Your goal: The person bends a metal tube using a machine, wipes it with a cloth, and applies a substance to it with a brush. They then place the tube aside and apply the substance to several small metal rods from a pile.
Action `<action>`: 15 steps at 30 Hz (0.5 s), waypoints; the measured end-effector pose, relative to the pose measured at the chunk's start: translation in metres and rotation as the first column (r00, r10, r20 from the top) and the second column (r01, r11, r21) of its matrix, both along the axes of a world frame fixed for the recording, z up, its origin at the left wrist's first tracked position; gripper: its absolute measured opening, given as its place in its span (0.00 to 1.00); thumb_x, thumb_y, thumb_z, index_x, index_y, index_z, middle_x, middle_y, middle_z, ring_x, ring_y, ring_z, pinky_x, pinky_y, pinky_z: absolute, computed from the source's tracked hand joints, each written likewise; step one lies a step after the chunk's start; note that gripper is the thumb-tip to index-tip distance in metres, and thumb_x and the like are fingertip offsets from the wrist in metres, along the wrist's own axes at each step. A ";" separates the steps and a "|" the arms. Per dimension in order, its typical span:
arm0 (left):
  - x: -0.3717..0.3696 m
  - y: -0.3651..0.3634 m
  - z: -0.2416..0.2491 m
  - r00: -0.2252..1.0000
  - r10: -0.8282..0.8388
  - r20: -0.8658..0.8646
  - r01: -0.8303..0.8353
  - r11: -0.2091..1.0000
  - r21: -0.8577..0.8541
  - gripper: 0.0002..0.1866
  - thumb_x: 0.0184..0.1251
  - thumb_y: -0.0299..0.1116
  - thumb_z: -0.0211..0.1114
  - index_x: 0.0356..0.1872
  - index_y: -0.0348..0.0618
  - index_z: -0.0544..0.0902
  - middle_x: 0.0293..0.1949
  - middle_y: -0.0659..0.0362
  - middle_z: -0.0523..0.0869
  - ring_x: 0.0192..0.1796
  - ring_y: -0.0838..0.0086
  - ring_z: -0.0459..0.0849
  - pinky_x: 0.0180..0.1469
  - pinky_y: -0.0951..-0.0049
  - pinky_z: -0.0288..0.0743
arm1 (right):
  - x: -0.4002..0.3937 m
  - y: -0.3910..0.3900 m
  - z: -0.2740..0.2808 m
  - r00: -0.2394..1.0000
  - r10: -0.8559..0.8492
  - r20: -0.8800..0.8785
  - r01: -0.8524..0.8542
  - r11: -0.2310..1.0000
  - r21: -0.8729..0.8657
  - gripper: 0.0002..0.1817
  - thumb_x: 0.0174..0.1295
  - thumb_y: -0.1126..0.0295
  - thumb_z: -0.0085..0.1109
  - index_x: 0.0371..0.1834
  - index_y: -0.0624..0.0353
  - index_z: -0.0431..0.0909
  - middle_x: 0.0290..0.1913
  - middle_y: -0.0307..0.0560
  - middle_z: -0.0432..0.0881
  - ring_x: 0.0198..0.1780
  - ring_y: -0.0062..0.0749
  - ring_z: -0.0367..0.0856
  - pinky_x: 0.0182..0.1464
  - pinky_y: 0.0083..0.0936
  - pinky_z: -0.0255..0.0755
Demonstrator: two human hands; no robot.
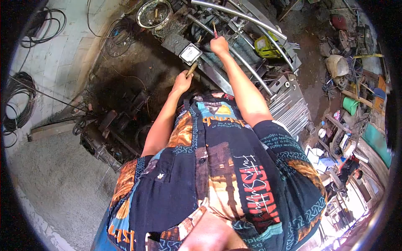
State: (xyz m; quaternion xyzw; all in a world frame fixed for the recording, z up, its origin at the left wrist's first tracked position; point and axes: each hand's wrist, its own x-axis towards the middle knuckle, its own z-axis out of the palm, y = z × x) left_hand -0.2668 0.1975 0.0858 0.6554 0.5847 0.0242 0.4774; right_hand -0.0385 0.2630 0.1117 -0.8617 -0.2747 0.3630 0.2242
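My left hand (pixel 182 81) is closed round a short wooden handle (pixel 192 69); what its far end joins is hidden. Just beyond that handle, a square metal-rimmed piece with a white printed face (pixel 190 54) overlaps the edge of the machine bed (pixel 215 76). Farther forward and to the right, my right hand (pixel 219 46) grips a thin red-handled tool (pixel 215 30), its narrow yellowish tip pointing away from me. A bright curved metal tube (pixel 243 60) runs beneath my right wrist and forearm.
More bent tubes (pixel 238 19) cross the far side, near a yellow-green object (pixel 268 46). A round pan (pixel 154 14) stands at the far left. Metal rods (pixel 289 111) lie to the right of my forearm. Coiled cables (pixel 19 98) hang on the left wall.
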 end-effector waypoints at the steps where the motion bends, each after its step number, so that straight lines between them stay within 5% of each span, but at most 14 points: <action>1: -0.001 0.001 -0.001 1.000 -0.001 0.000 0.001 1.000 0.003 0.19 0.68 0.41 0.59 0.51 0.36 0.79 0.43 0.37 0.83 0.51 0.44 0.81 0.51 0.56 0.74 | 0.000 -0.001 0.001 1.000 0.013 -0.013 -0.013 1.000 -0.010 0.22 0.61 0.60 0.49 0.41 0.70 0.81 0.45 0.72 0.81 0.52 0.60 0.80 0.56 0.46 0.72; 15: -0.004 0.006 -0.009 0.999 -0.016 -0.051 0.013 0.998 -0.059 0.20 0.69 0.42 0.57 0.53 0.37 0.79 0.46 0.37 0.83 0.54 0.45 0.80 0.54 0.55 0.73 | 0.003 0.002 -0.008 0.996 -0.022 -0.082 0.018 0.999 -0.051 0.21 0.58 0.64 0.50 0.46 0.71 0.80 0.49 0.72 0.80 0.54 0.61 0.79 0.56 0.47 0.72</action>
